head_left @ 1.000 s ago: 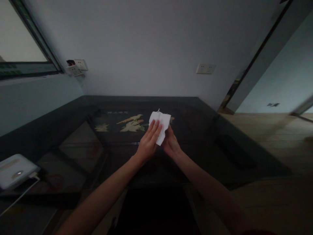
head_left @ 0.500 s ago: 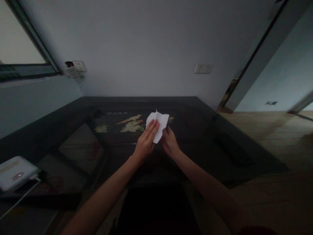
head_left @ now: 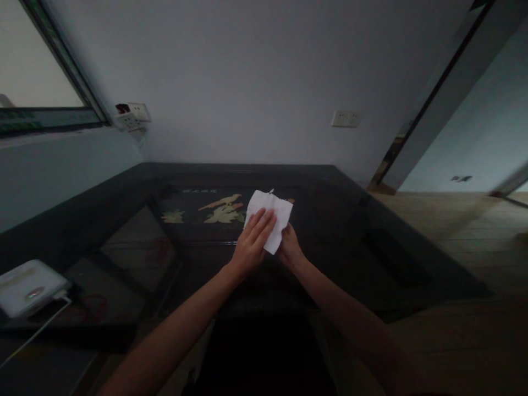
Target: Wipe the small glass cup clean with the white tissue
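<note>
A creased white paper tissue (head_left: 264, 202) is held up over the middle of the dark table. My left hand (head_left: 254, 236) presses on its front, fingers close together and laid along the paper. Behind the tissue's lower right edge is my right hand (head_left: 291, 246), its fingers curled and mostly hidden by the paper. Whatever the right hand grips behind the tissue cannot be made out.
The dark glossy table (head_left: 330, 203) bears a pale bird-and-leaf picture (head_left: 223, 210). A white device (head_left: 31, 286) with a cable (head_left: 37, 333) sits at the left. A dark oblong thing (head_left: 394, 256) lies at the right. Wall sockets (head_left: 345, 119) are behind.
The tissue and both hands have shifted slightly right and lower in the view. The tissue has turned a little and shows more of its face. The camera view has moved slightly too.
</note>
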### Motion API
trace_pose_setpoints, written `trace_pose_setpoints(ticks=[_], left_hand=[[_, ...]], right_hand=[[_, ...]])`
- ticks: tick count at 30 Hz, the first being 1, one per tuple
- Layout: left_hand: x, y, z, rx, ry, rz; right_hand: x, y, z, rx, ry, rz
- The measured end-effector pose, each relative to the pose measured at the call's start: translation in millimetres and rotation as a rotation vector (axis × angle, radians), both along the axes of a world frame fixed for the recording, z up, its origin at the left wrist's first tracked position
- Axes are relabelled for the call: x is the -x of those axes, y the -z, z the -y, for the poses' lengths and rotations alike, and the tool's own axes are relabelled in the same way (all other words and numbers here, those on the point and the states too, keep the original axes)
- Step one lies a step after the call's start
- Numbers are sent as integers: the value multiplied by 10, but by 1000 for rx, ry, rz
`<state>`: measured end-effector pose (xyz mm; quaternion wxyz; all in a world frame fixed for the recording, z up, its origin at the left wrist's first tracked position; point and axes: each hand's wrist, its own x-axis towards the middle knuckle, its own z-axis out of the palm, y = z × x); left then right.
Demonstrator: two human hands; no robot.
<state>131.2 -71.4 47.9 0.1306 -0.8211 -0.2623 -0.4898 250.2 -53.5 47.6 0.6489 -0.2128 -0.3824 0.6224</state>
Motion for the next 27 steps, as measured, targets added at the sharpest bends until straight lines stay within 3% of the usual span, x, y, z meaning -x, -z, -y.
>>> trace_pose_setpoints(ticks=[4,8,14,20,23,27], left_hand=[[9,-30,20,10,30,31],[-6,-22,-20,88,95,184],[-3,38,-145,440,55,591],[-15,122,-216,690,181,953],[-29,142,-187,687,166,942],[-49,167,-119,582,88,769]], right_hand=[[-22,-35,20,-89,0,47],[-40,-66,2,-128,-19,53],[-26,-72,-22,-154,-53,54],[-28,-61,-29,-133,-73,44],[-17,-52,-40,-107,-81,25],[13,-49,-40,-92,-76,-9]])
